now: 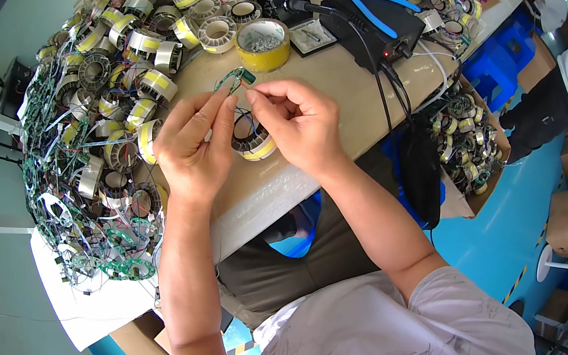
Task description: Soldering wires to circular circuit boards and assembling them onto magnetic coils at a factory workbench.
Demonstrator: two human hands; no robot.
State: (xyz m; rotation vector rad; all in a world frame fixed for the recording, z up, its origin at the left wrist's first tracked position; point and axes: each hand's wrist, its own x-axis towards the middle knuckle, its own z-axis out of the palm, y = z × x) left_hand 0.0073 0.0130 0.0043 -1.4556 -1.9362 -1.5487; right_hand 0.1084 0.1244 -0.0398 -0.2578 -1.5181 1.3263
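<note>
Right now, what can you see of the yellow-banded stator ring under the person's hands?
The yellow-banded stator ring has a short, pale, metallic-looking outer wall with a yellow band, around a dark opening. It lies flat on the tan bench top, opening upward, beneath the left hand and right hand, which partly cover it; whether they touch it is unclear.

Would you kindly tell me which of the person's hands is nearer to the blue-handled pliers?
The right hand: it is below and left of the blue-handled pliers in the picture. The left hand is farther left, beyond the right.
</note>
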